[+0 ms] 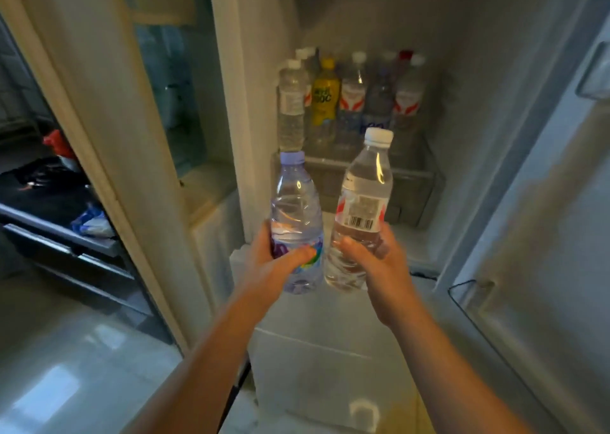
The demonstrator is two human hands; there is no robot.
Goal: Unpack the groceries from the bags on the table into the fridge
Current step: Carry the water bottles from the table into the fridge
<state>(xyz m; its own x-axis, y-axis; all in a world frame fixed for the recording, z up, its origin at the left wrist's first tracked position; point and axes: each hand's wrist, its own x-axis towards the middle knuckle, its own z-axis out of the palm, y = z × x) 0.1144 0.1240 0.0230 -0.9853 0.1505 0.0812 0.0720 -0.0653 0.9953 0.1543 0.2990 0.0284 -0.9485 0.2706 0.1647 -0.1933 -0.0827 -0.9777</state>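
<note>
Both hands full: left hand grips purple-cap bottle, right hand white-cap bottle, both upright; shelf w/ bottles straight ahead.

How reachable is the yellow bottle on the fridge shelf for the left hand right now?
Probably not yet. The left hand grips the purple-capped bottle, so its fingers are not free. The way itself looks open: the yellow bottle stands upright on the shelf, with a clear bottle close beside it.
</note>
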